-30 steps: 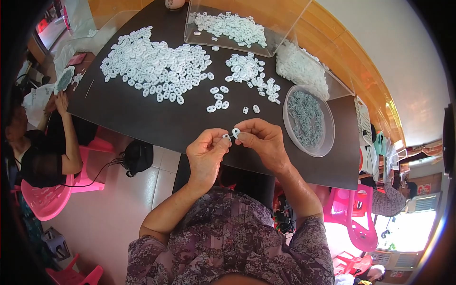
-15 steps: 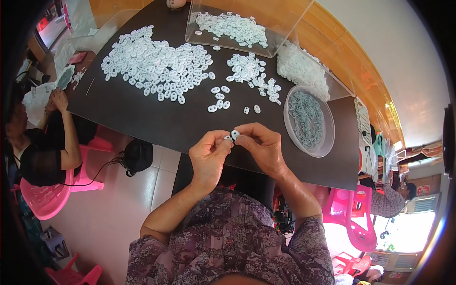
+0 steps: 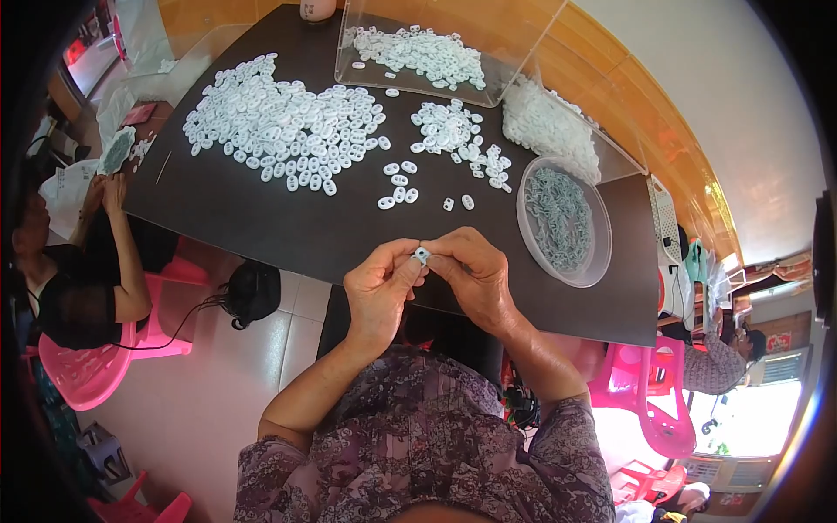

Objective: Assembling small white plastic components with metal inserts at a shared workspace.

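My left hand (image 3: 380, 286) and my right hand (image 3: 476, 277) meet just off the table's near edge, fingertips pinched together. Between them sits a small white plastic piece (image 3: 422, 254) with dark holes; both hands grip it, and the fingers cover part of it. Beyond my hands a little white square piece (image 3: 448, 205) lies beside a white two-hole oval piece (image 3: 468, 202). Several more ovals (image 3: 399, 180) are loose farther left. A large heap of white oval pieces (image 3: 288, 122) spreads over the far left, with a smaller pile of little white pieces (image 3: 446, 128) to its right.
A round clear tub (image 3: 602, 253) of grey-green small parts stands at right on the dark table (image 3: 253, 209). Behind are a clear box (image 3: 418, 87) with white pieces and a bag of white pieces (image 3: 549, 126). Another person (image 3: 131, 261) works at left. Pink chairs (image 3: 641, 397) stand around.
Two white pieces showed apart at my fingertips; now one shows between them, and my right fingers have closed in toward the left. The view has shifted slightly.
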`<state>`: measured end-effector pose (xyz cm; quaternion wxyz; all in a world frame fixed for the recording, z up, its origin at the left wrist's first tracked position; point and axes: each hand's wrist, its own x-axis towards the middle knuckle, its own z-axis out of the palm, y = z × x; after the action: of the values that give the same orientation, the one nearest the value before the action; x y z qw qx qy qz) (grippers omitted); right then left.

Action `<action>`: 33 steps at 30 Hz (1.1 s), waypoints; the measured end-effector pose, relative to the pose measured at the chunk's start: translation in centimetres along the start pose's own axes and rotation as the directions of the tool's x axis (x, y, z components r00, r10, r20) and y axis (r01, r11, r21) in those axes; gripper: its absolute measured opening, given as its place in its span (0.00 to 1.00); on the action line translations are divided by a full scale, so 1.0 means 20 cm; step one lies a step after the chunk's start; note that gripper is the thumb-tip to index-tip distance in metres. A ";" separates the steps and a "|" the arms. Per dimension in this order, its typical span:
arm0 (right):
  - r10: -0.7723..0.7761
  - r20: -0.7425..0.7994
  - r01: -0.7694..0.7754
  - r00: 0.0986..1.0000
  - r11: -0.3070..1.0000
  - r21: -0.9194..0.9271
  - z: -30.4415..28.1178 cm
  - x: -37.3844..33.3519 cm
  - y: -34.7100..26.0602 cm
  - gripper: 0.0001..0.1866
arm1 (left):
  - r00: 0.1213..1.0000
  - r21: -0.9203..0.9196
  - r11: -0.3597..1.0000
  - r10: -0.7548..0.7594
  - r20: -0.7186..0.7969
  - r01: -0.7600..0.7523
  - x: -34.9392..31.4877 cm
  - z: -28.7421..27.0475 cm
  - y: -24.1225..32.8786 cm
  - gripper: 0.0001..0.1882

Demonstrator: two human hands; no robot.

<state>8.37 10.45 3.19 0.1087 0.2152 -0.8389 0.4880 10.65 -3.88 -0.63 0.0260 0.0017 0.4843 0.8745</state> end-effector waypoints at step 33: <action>0.054 0.039 -0.052 0.998 0.998 -0.041 0.00 -0.04 0.02 0.08 | 0.997 0.017 0.999 -0.046 0.068 0.045 0.01 -0.01 0.01 0.14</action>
<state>8.89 10.89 2.54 0.0831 0.2005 -0.8559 0.4694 10.37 -4.02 -0.58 0.0624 0.0206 0.4898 0.8694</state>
